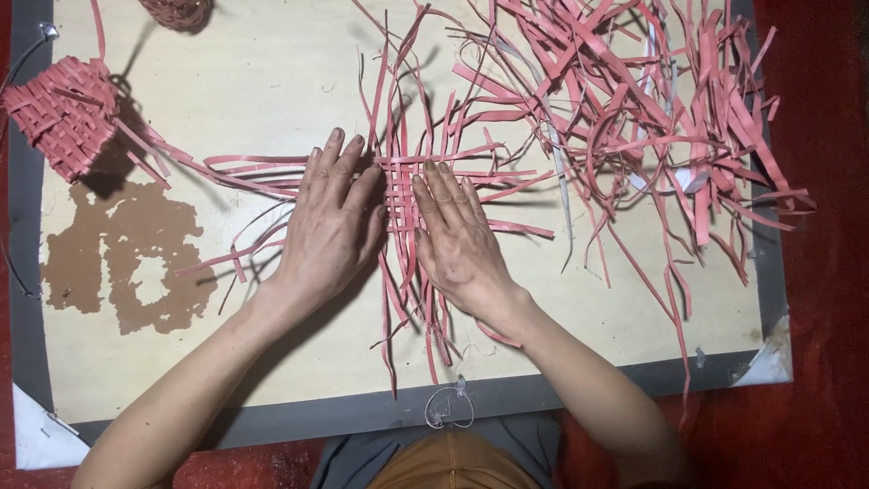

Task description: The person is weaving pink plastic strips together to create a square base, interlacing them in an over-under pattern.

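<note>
The small flat woven patch of pink-red strips point(401, 195) lies near the middle of the pale board with a grey border point(272, 72), and I see it pinned between my two hands, its loose strip ends fanning out above, below and to both sides. Starting at the far left, a partly woven pink-red basket piece point(62, 113) sits at the board's left edge, well apart from the hands, with a brown patch where the board's surface is worn off point(118, 249) just below it. At the top edge, only the bottom of a second small woven piece point(176, 11) shows. My left hand point(332, 217) lies flat and open, palm down, fingers together, pressing on the long strips that run leftward out of the woven patch. My right hand point(457, 235) is likewise flat and open, palm down, fingertips touching the patch's right side. Further right, a big loose heap of pink-red strips point(652, 100) covers the board's upper right part. Red cloth point(824, 272) shows beyond the right border.
</note>
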